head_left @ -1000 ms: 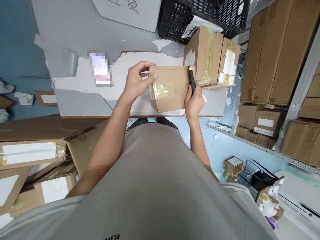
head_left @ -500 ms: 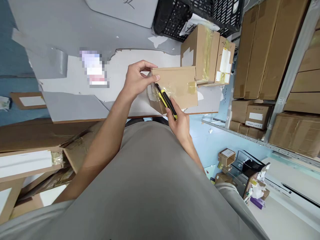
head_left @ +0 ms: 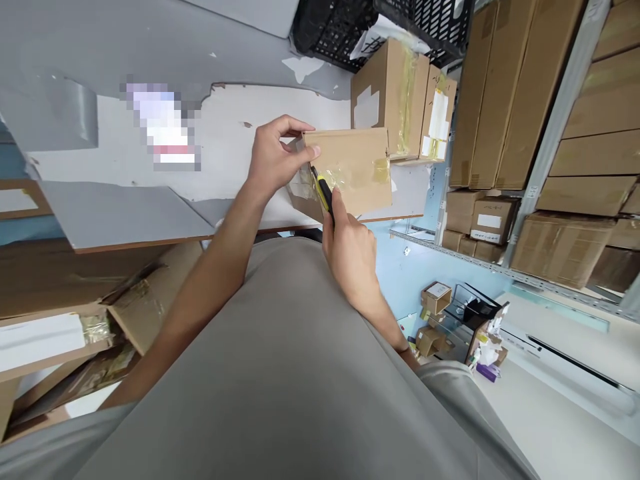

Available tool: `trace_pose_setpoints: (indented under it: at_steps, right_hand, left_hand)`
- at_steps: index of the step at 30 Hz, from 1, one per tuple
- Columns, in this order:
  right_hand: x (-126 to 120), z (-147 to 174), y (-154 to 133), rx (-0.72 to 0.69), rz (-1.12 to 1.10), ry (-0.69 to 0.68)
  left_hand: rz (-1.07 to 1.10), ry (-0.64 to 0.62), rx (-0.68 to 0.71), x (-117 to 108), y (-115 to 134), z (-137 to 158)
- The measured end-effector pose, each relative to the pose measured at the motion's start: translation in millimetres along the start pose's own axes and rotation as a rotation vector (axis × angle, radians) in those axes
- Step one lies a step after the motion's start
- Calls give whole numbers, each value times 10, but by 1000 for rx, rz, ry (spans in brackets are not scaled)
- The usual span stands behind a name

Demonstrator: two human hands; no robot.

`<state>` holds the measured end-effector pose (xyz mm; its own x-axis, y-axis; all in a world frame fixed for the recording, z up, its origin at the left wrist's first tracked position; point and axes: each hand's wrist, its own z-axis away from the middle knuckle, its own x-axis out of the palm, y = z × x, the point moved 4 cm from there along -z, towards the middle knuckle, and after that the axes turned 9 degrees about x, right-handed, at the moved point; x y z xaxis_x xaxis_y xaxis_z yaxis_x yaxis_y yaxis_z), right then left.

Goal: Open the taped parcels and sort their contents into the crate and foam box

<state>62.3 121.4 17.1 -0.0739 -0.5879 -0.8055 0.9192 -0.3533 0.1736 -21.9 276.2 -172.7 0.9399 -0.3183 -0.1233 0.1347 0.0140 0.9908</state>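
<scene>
By the left grip (head_left: 283, 155), the carton (head_left: 353, 157) is pinched at 1 corner, at the table (head_left: 125, 210) edge; the knife (head_left: 325, 192) is clasped in the right grip (head_left: 351, 253). Light, stiff card is presumed, best held by corners.

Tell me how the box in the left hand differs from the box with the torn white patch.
The held box is in the left hand; no hand touches the patched box.
The held box is nearer the person; the patched box is farther away.
The held box shows short tape pieces; the patched box has a long yellowish strip.
Both are brown cardboard.
</scene>
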Motion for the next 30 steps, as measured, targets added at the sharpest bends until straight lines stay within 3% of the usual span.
trace_pose_setpoints:
  at_steps: [9,18,30]
  right_hand:
    - [-131,142,-85,104,140,-72]
    - [-117,207,-138,143,216,-99]
    - [-14,245,-25,106,170,-98]
  left_hand:
    - [36,15,81,-7,190,55]
    - [185,144,207,38,125,65]
    - [158,136,214,61,67,96]
